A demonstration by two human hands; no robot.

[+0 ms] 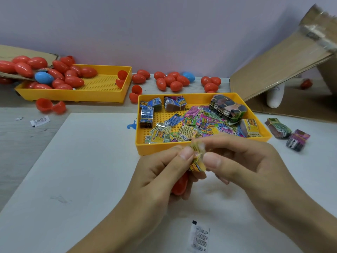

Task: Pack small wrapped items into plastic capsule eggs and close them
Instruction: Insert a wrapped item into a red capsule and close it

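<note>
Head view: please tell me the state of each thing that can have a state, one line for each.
Left hand: grips a red egg half, pinches a yellow wrapped item.
Right hand: pinches the same item.
Near tray: holds loose packets.
Far tray: partly filled with closed eggs.
Cardboard box: open, tilted.

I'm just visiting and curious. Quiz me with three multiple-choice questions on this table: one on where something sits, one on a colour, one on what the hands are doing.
1. Where do the loose wrapped packets lie?
A. in the near yellow tray
B. in the cardboard box
C. on the floor

2. What colour is the odd egg in the far tray?
A. green
B. blue
C. white

3. What are the hands doing?
A. resting flat
B. both pinching one packet
C. lifting a tray

Answers:
1 A: the packets lie heaped in the near yellow tray.
2 B: one blue egg lies among the red ones in the far tray.
3 B: the left hand and the right hand pinch one yellow packet; the left also holds a red egg half.
</note>
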